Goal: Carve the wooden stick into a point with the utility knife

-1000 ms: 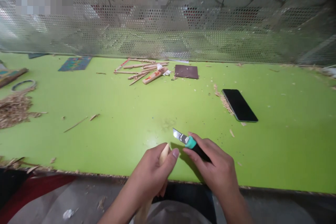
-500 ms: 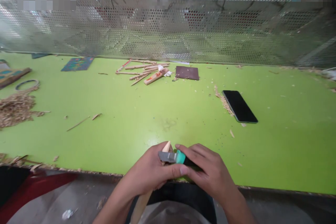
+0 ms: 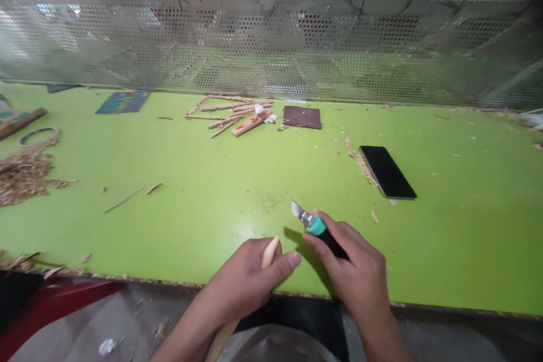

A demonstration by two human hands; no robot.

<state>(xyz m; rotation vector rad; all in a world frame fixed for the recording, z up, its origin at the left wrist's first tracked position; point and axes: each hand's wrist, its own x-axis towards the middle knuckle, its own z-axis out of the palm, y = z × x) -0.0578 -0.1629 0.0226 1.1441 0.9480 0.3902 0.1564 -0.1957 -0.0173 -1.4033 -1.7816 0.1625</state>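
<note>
Gripping stick (image 3: pixel 270 253) over near edge of green table (image 3: pixel 169 237) w/ my L hand (image 3: pixel 246 280): tip fwd & slightly R, long axis back-L toward lap. My R hand (image 3: pixel 358 271) wraps knife (image 3: pixel 315 225), blade fwd-L, apart from stick.

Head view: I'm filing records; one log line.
left hand: holds pale pointed wooden stick; right hand: holds black-teal knife; metal blade: apart from stick

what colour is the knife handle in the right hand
The handle is black with a teal collar, seen in the head view.
</note>
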